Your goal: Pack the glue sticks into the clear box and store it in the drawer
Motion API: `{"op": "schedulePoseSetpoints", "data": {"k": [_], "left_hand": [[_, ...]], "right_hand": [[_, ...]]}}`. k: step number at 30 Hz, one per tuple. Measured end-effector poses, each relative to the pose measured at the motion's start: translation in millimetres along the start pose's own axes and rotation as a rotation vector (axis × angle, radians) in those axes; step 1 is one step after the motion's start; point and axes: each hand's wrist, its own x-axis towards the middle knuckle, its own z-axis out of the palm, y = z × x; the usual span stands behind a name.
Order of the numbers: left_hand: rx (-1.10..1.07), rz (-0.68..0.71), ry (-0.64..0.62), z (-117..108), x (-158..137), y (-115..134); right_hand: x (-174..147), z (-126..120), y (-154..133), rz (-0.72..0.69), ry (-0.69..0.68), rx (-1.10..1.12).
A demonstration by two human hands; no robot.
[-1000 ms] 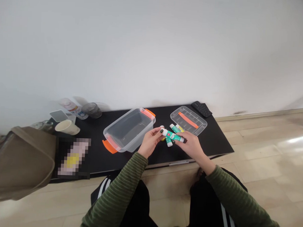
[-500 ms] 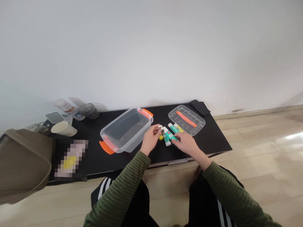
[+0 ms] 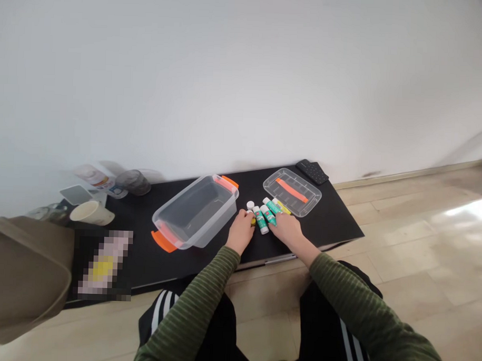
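Observation:
Several green-and-white glue sticks lie together on the black tabletop (image 3: 198,260). My right hand (image 3: 290,229) is closed at the lower end of one glue stick (image 3: 267,215), its fingertips partly hidden. To the left lies another glue stick (image 3: 260,220), between my two hands. A green glue stick (image 3: 270,204) and a yellow stick (image 3: 281,206) rest behind my right fingers. My left hand (image 3: 241,232) has its fingers curled in beside a small yellow round piece (image 3: 252,221); what they grip is hidden. A white round piece (image 3: 250,205) sits just beyond them.
A clear plastic box (image 3: 207,234) with orange latches stands left of my hands. Its clear lid (image 3: 309,196) lies behind the sticks, near a black keypad-like object (image 3: 314,171). At left are a paper cup (image 3: 93,212), a dark glass (image 3: 134,182) and a brown bag (image 3: 26,278).
My left hand has lowered from the white round piece to beside the yellow one. The glue sticks now lie more side by side, with my right hand still at them. The view has shifted slightly.

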Motion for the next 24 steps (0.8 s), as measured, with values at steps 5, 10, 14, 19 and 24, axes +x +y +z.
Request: {"op": "schedulePoseSetpoints", "data": {"k": [5,10,14,19,24], "left_hand": [[0.034,-0.014,-0.007,0.5,1.7,0.3],[0.035,-0.048,-0.026,0.6,3.8,-0.4],[0.035,-0.052,-0.033,-1.5,3.5,-0.4],[0.015,-0.046,0.011,-6.3,0.1,-1.7],[-0.119,0.005,0.126,-13.4,-7.2,-2.9]], "right_hand": [[-1.5,3.7,-2.7,-0.02,0.013,-0.009],[2.6,-8.2,7.5,-0.026,0.048,0.014],[14.6,-17.3,29.0,-0.003,0.18,0.053],[28.6,-14.1,45.5,0.027,0.167,0.057],[30.9,-10.9,39.9,0.005,0.13,0.049]]}}
